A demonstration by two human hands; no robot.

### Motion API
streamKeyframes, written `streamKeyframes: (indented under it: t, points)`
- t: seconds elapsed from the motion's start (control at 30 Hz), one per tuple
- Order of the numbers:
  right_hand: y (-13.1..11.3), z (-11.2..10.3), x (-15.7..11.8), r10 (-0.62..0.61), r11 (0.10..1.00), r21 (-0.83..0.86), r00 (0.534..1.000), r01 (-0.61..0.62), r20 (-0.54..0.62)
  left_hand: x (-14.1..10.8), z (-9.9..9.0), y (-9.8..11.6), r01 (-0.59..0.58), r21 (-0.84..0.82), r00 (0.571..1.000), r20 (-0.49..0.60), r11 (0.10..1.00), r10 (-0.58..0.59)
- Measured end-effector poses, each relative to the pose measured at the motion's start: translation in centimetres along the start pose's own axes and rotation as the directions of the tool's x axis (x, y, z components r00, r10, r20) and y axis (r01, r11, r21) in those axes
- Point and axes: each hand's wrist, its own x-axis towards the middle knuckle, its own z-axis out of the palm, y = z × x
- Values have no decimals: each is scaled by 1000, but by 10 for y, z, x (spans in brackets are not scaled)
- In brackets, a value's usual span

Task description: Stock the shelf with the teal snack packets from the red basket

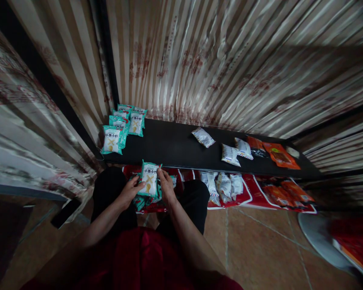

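Holds a teal-and-white snack packet just in front of the black shelf, toward its left part. Grips with the fingers of the left hand closed on the packet's left side, thumb on the printed face, and with those of the right hand closed on its upper right edge. Probably light, soft and slippery, with crushable contents; best taken by the side edges, without squeezing the middle. Around the shelf, from left to right: at its left end, more teal-and-white packets, overlapping, with others in a red bag below the front edge; right of its middle, three silvery-white packets, above similar ones in red; at its right end, orange packets, with more below. Behind the shelf, striped curtains with red print; in front, tiled floor; off its right front, a red package, too blurred to identify. Dim light throughout.
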Motion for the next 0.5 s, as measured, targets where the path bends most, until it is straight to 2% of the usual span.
streamKeyframes:
  t: [0.17, 0.33, 0.5]
  points:
    - [-5, -4, -7, 16, 998, -69, 999, -13, 42, 4, -1, 7, -21, 2, 999, -32, 1000, 21]
    - [-10, -7, -17, 93, 986, -147, 991, -79, 95, 9, -1, 17, -49, 12, 997, -56, 999, 49]
    - [-14, -3, -18, 92, 990, -127, 962, -61, 256, 13, -3, 27, -75, 43, 996, -36, 996, 76]
